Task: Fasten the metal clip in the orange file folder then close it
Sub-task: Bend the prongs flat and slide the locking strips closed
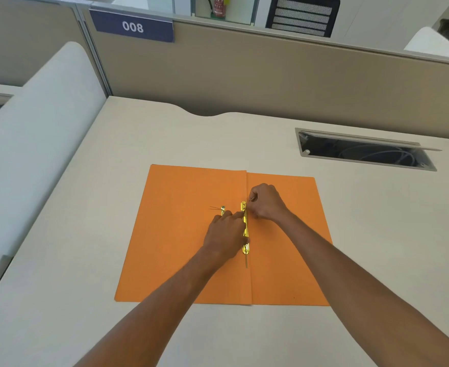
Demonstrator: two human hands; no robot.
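Right hand (267, 203) pinches prong — left hand (224, 231) presses metal clip (244, 229).

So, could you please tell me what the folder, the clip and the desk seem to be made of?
Folder: thin matte orange card, by its flat lie and sharp centre crease. Clip: metal with a shiny yellow, brass-like finish, by its glints and thin prongs. Desk: smooth off-white top, probably laminate, though that is uncertain.
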